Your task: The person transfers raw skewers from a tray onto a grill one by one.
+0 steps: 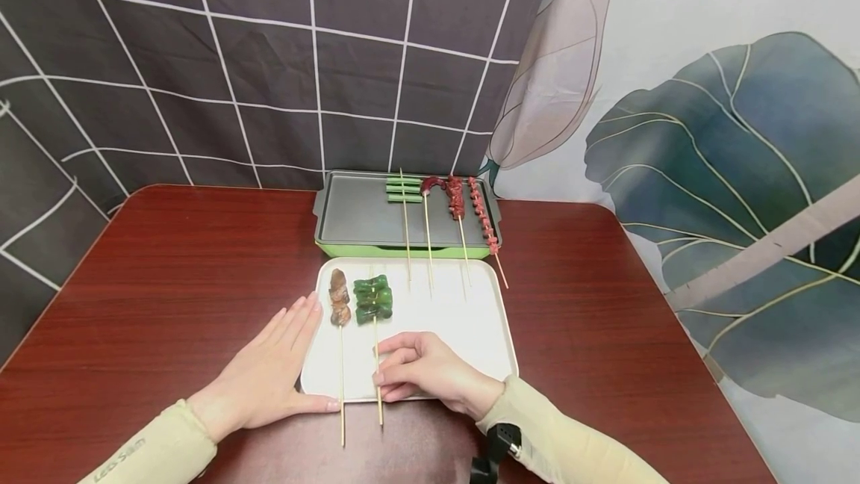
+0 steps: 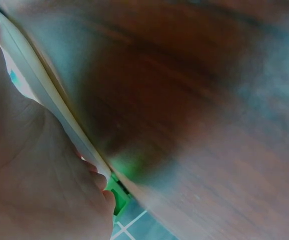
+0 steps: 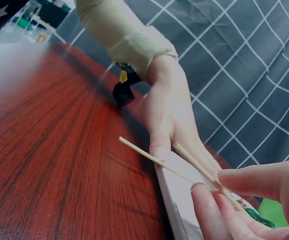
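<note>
On the white tray (image 1: 457, 334) lie two skewers, their sticks reaching past its near edge. My right hand (image 1: 430, 372) pinches the stick of the green pepper skewer (image 1: 373, 299) between thumb and fingers; the right wrist view shows that stick (image 3: 199, 167) between the fingertips. To its left is a skewer of brownish chunks (image 1: 339, 297), perhaps meat or mushroom. My left hand (image 1: 269, 364) rests with straight fingers along the tray's left side, its thumb at the near edge by the brown skewer's stick. In the left wrist view the left palm (image 2: 39, 165) lies against the tray's rim.
Behind the tray stands a grey griddle (image 1: 356, 211) with a green base. On its right half lie a green vegetable skewer (image 1: 403, 189), a dark red curved piece on a stick (image 1: 432, 184), a red meat skewer (image 1: 455, 198) and a thin pink-red skewer (image 1: 482, 211), sticks overhanging the tray.
</note>
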A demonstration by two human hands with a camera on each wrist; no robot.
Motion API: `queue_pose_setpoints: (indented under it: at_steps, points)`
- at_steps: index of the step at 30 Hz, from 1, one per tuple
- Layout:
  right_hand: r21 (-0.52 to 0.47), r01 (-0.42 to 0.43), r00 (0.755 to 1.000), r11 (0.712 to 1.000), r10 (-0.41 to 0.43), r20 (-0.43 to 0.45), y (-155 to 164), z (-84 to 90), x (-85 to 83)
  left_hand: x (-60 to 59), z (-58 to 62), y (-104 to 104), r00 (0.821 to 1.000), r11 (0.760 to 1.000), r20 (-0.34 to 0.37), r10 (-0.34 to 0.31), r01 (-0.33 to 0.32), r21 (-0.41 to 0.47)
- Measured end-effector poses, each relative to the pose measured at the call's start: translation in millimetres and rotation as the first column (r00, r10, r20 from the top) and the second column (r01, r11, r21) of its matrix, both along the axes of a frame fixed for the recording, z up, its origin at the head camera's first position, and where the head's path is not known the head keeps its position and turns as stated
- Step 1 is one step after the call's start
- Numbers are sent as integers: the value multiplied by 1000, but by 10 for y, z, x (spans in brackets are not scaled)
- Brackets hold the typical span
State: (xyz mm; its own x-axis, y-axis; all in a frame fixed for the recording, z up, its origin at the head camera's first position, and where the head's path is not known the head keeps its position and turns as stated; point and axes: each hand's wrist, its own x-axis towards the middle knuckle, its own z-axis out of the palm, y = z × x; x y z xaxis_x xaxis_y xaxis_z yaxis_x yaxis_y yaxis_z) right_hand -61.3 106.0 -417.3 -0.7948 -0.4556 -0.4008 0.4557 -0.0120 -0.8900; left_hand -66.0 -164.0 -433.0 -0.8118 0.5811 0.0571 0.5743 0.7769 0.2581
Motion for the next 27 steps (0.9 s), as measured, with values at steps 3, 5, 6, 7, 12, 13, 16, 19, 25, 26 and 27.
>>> queue_pose_setpoints:
  at_steps: [3,5,6,7,12,13,16,19,25,26,27]
  points:
    - [-6,-1,1000,1000,1,-7,17,5,9,-1,2,-1,1000,1000,5,2,-2,2]
    - [-13,-2,1000,1000,2,-9,30,4,15,-1,4,-1,1000,1000,7,4,-4,2]
    - [-16,0,1000,1000,0,-10,36,2,18,-2,2,-1,1000,1000,6,3,-3,3]
    - [-19,0,1000,1000,0,-12,42,2,22,-4,0,0,1000,1000,4,2,-2,3]
    - [-20,1,1000,1000,-2,-22,78,16,36,-2,1,2,1000,1000,2,2,-2,7]
    - [-21,1,1000,1000,-1,-23,87,21,38,0,4,2,1000,1000,4,3,-3,8]
    - [-27,-1,999,1000,0,-32,122,53,43,2,6,2,1000,1000,8,4,-4,8]
    - [-40,4,999,999,-6,-39,152,92,43,0,7,0,1000,1000,7,5,-5,5]
    - [-42,-11,999,999,9,-47,186,147,50,-4,8,0,1000,1000,7,4,-4,5]
    - [-40,-18,999,999,15,-52,187,155,56,-4,8,0,1000,1000,9,4,-4,7]
    - [-39,-25,998,999,22,-58,187,164,62,-2,10,-1,1000,1000,12,6,-6,8]
